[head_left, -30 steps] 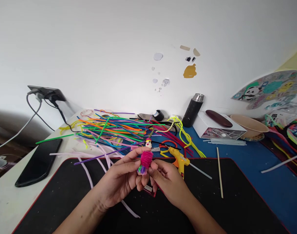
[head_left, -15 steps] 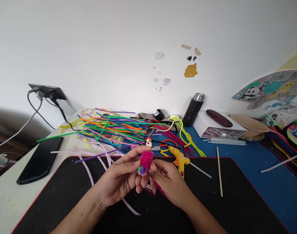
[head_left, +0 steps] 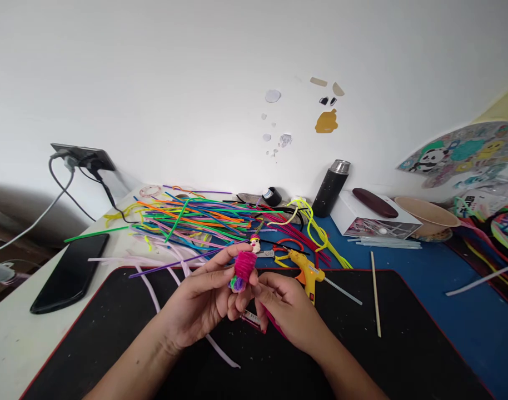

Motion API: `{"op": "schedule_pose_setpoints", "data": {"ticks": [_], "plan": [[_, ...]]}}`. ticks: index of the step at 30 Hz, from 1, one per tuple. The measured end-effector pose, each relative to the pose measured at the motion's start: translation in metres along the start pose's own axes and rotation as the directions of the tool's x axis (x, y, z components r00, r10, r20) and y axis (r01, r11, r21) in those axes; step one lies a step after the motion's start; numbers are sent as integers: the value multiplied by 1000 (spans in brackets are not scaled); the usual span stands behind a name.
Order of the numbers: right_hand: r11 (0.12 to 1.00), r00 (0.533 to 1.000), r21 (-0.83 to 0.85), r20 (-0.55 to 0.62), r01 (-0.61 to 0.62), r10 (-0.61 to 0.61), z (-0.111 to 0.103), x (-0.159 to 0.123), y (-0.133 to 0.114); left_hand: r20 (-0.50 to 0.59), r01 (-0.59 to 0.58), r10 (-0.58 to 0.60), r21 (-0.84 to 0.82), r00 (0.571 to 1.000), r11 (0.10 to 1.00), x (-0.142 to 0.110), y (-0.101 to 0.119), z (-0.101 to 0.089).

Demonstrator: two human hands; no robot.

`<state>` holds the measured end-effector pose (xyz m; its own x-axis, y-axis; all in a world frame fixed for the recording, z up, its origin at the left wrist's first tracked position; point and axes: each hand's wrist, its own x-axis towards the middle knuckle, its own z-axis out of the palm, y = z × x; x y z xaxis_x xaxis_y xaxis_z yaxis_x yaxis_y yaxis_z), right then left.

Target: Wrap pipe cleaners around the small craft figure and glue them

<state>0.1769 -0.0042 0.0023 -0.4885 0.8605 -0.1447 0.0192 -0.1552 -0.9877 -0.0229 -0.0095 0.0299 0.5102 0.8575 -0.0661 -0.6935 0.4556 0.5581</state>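
My left hand [head_left: 202,300] is closed around a small pipe-cleaner piece [head_left: 245,265]. Magenta coils wrap its upper part, with green and purple ends showing below. A loose magenta pipe cleaner [head_left: 276,324] runs under my right hand [head_left: 289,305], whose thumb and fingers are pinched on it right beside the coils. Partly hidden beneath the hands, a small item with a barcode-like label [head_left: 252,318] lies on the black mat [head_left: 341,355]. Just behind the coils is a little white figure with a pink hat [head_left: 255,243].
Many coloured pipe cleaners [head_left: 204,214] are heaped at the back left. A yellow glue gun [head_left: 308,270] with a clear stick, orange-handled scissors [head_left: 266,254] and a wooden stick [head_left: 375,294] lie around the mat. Farther out are a phone [head_left: 70,275], a black flask [head_left: 331,188] and a white box [head_left: 370,214].
The wrapped piece has shifted slightly left and tilted in my left hand. More of the labelled item beneath shows. My right hand keeps its pinch almost in place.
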Motion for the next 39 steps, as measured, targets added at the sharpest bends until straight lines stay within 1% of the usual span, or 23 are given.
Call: {"op": "schedule_pose_setpoints", "data": {"ticks": [5, 10, 13, 16, 19, 21, 23, 27, 30, 33, 36, 39], "plan": [[997, 997, -2, -7, -77, 77, 3, -1, -2, -21, -20, 19, -22, 1000, 1000, -3, 6, 4], [998, 998, -30, -38, -48, 47, 4, 0, 0, -49, -58, 56, -36, 997, 998, -5, 9, 4], [1000, 996, -19, -90, -19, 18, 3, 1, 1, -106, -133, 129, -24, 986, 991, -6, 13, 5], [1000, 987, -22, -163, 10, -14, 2, 1, -1, -167, -232, 232, 21, 958, 972, -7, 17, 4], [999, 974, -44, -223, 30, -40, 1, 0, -3, -186, -276, 281, 54, 942, 960, -6, 20, 3], [996, 964, -69, -256, 62, -78, 0, 0, -2, -168, -258, 267, 74, 949, 963, -5, 19, 3], [990, 953, -109, -281, 87, -115, 0, -1, 0, -134, -215, 228, 101, 964, 971, -2, 16, 3], [981, 949, -161, -276, 110, -152, -2, -1, 2, -69, -145, 158, 168, 985, 975, 1, 5, 2], [979, 949, -113, -250, 168, -191, -2, -1, 1, -53, -134, 151, 241, 987, 961, 2, -3, -1], [978, 955, -13, -215, 208, -206, -1, -1, -2, -43, -166, 190, 327, 981, 931, 3, -7, -2], [979, 963, 56, -196, 197, -183, 0, -1, -4, -38, -188, 223, 411, 974, 892, 3, -9, -2], [984, 968, 80, -209, 161, -142, -1, 0, -4, -47, -186, 236, 475, 971, 860, 3, -12, -2]]}}
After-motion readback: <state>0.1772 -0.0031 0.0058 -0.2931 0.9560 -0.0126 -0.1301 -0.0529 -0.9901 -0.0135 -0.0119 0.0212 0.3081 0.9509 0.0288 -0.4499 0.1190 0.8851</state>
